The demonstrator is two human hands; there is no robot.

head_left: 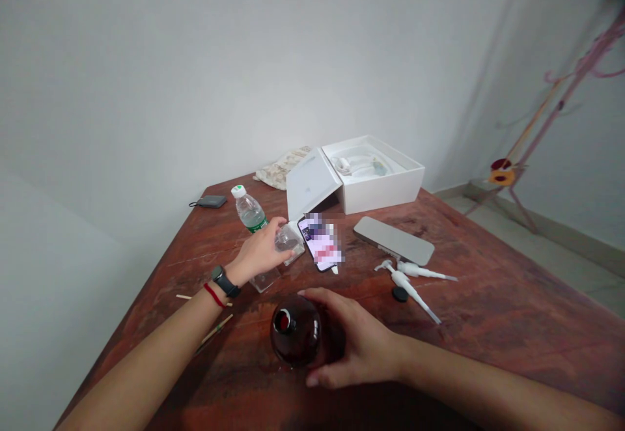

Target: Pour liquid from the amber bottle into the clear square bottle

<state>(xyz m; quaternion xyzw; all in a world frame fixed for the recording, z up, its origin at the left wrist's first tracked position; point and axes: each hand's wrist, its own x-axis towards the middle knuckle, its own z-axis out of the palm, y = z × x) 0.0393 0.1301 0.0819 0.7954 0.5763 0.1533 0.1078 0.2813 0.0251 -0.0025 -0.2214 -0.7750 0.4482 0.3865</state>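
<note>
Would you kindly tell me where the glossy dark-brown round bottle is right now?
In the head view, the glossy dark-brown round bottle stands at lower centre on the reddish-brown table, just left of the right hand.

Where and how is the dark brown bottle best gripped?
Probably around the rounded body of the dark brown bottle, coming from its right, where the right hand curves open. The body is much wider than the open mouth, so a side grip should leave that mouth clear.
</note>
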